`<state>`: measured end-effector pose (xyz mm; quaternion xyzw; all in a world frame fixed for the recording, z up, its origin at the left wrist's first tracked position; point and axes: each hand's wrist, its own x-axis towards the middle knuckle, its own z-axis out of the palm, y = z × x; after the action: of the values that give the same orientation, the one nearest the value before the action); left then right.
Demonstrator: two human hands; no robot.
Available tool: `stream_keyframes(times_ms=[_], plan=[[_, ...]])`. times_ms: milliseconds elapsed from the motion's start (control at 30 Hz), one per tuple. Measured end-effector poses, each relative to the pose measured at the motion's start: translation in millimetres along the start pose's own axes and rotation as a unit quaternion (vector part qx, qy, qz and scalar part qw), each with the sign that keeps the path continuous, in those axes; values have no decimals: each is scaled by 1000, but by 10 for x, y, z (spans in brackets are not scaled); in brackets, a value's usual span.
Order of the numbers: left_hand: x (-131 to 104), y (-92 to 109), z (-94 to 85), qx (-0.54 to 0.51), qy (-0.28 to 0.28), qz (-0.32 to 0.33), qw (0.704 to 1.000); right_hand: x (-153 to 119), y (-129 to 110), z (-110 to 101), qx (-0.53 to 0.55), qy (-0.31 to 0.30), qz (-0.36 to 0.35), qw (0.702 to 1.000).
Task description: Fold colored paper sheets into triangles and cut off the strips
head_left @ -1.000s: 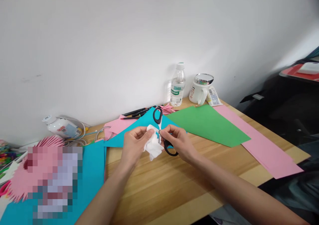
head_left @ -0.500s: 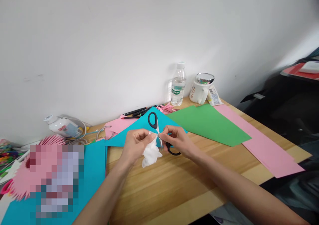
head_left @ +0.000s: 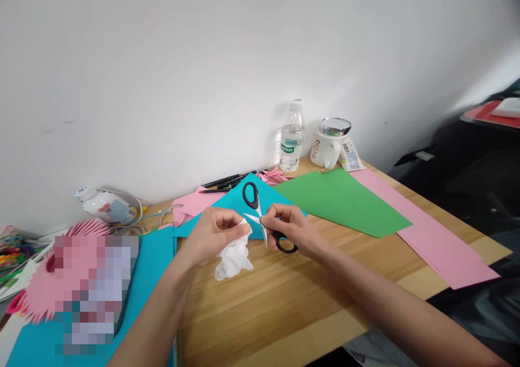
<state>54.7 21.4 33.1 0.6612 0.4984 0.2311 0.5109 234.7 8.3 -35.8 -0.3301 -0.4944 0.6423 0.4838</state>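
A crumpled white tissue hangs from the pinched fingers of my left hand. To its right, my right hand grips a pair of scissors near the pivot. The blades are spread apart; one points left toward the tissue, the other downward. One black handle loop stands up above the fingers, and the other sticks out below my right hand. The tissue and the blades are apart. Behind both hands lies a blue paper sheet on the wooden table.
Green paper and pink paper strips lie on the right. A water bottle and a white mug stand by the wall. Black pens lie at the back. On the left are a white bottle, more blue paper and a fringed pink paper piece.
My left hand has moved left with the tissue, away from the scissors. The scissor blades are now spread; before, the tissue was against them. My right hand has barely moved.
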Motion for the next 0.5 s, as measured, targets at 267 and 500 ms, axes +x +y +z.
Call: stream_keyframes(times_ms=[267, 500], plan=[[37, -88, -32, -34, 61, -11, 997, -5, 27, -11, -4, 7, -9, 1000], [36, -69, 169, -114, 108, -27, 987, -23, 10, 33, -77, 46, -38, 995]])
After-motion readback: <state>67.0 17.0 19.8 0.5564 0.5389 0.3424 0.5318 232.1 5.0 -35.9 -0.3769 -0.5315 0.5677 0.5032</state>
